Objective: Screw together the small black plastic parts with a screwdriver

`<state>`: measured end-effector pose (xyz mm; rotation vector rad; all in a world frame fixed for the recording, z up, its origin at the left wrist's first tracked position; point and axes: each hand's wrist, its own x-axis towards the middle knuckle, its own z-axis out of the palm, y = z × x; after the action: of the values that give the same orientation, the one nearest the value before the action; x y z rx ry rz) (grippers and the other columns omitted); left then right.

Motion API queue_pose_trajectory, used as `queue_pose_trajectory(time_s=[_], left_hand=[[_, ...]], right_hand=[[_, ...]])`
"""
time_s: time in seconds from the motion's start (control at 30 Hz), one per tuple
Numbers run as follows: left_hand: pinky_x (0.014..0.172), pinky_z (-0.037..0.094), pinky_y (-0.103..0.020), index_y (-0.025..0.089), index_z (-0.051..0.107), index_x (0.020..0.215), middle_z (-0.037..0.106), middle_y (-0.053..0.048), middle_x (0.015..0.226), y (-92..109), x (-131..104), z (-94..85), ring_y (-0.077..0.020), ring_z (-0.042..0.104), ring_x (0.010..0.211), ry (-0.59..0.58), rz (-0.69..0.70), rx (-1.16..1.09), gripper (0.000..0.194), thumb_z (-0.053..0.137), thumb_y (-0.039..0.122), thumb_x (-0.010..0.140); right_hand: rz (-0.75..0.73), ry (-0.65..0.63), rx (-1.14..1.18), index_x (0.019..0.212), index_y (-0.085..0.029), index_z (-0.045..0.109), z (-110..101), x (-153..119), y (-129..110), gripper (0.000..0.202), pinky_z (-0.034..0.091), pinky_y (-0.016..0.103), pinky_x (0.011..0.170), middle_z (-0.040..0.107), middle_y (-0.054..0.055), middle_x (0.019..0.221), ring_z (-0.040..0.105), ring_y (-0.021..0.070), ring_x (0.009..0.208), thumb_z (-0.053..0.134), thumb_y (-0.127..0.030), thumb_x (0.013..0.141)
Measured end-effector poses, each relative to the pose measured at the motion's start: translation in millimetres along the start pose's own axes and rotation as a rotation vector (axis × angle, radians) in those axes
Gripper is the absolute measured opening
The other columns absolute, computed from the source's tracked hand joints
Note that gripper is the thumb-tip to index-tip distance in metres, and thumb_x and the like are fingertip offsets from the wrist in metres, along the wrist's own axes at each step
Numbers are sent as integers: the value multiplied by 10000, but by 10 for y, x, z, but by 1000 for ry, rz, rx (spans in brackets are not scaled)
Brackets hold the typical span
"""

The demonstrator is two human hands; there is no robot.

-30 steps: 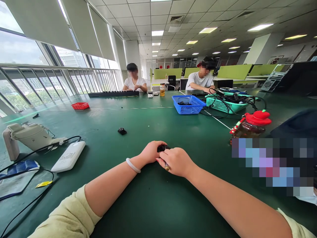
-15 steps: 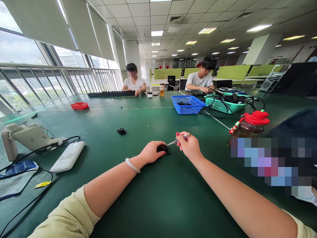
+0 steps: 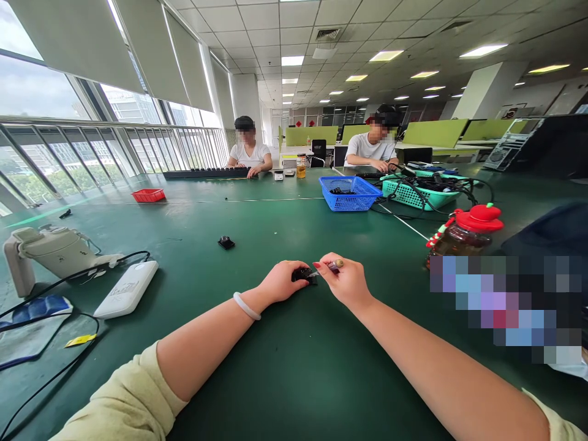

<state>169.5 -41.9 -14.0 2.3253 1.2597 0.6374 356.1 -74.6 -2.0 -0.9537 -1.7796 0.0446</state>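
Near the middle of the green table, my left hand holds a small black part against the surface, fingers around its far and near edges. My right hand grips a thin screwdriver-like tool, its tip at the right side of the black part. The tip's exact contact is too small to tell. Another small black piece lies apart, further up and to the left.
Blue basket and teal basket with black cables stand beyond my right hand. Red-lidded jar is at right; white power bank, cables and red tray at left. Two people sit across the table.
My right hand has moved slightly left and turned, bringing the tool lower and closer to the black part. My left hand keeps its hold.
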Motion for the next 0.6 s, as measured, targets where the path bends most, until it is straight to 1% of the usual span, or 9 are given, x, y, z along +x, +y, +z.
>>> queue_pose_trajectory(time_s=[0.13, 0.2, 0.23, 0.27, 0.37, 0.47, 0.53, 0.57, 0.6], left_hand=[[874, 507, -327, 223, 701, 1081, 736, -26, 1053, 0, -4, 1, -215, 661, 942, 1, 13, -11, 294, 653, 299, 801], [888, 506, -327, 220, 701, 1076, 735, -30, 1071, 5, -5, 0, -216, 659, 960, 6, 14, -15, 289, 644, 301, 804], [894, 507, -327, 217, 699, 1077, 735, -33, 1078, 7, -5, 0, -215, 659, 966, 7, 12, -21, 293, 643, 292, 800], [898, 508, -327, 214, 697, 1081, 735, -35, 1084, 10, -4, 0, -214, 660, 969, 8, 9, -30, 303, 646, 275, 789], [899, 516, -326, 208, 695, 1082, 735, -33, 1080, 13, -2, 4, -207, 664, 957, 10, 2, -60, 338, 652, 212, 746], [903, 519, -330, 212, 695, 1084, 734, -29, 1075, 14, -2, 8, -201, 664, 953, 26, -9, -59, 353, 635, 178, 738], [901, 520, -329, 213, 695, 1085, 734, -28, 1072, 13, -1, 10, -199, 664, 950, 30, -10, -53, 352, 629, 174, 742], [899, 520, -327, 212, 695, 1084, 734, -30, 1069, 12, 1, 10, -200, 665, 949, 27, -12, -50, 351, 634, 176, 741], [900, 519, -327, 211, 694, 1084, 734, -31, 1069, 9, 3, 11, -202, 665, 951, 22, -13, -46, 348, 643, 183, 742]], right_hand=[[-93, 73, -33, 612, -212, 552, 32, -19, 2, 447, 346, 222, 477, 519, -39, 497, 428, 91, 438, 543, -509, 945], [-185, 93, -64, 584, -212, 508, 43, -32, -6, 445, 340, 223, 476, 495, -44, 488, 413, 88, 435, 583, -478, 933], [-256, 78, -90, 578, -212, 489, 48, -39, -15, 439, 337, 226, 482, 479, -47, 485, 403, 88, 435, 588, -446, 936], [-344, 49, -124, 575, -212, 476, 55, -48, -26, 430, 331, 232, 489, 465, -48, 483, 393, 89, 436, 581, -406, 944], [-639, -101, -221, 584, -206, 484, 88, -76, -74, 402, 304, 257, 516, 470, -34, 510, 403, 101, 467, 517, -300, 973], [-840, -206, -280, 587, -195, 513, 124, -97, -112, 416, 283, 273, 524, 484, -18, 534, 416, 111, 496, 470, -278, 993], [-874, -230, -290, 581, -193, 524, 121, -97, -111, 434, 282, 278, 528, 488, -12, 537, 417, 114, 503, 458, -286, 999], [-847, -237, -280, 581, -194, 530, 107, -91, -99, 436, 283, 280, 528, 491, -11, 538, 419, 114, 505, 456, -294, 1000], [-784, -235, -255, 586, -197, 537, 85, -82, -81, 437, 286, 279, 528, 494, -11, 539, 423, 114, 505, 452, -305, 1000]])
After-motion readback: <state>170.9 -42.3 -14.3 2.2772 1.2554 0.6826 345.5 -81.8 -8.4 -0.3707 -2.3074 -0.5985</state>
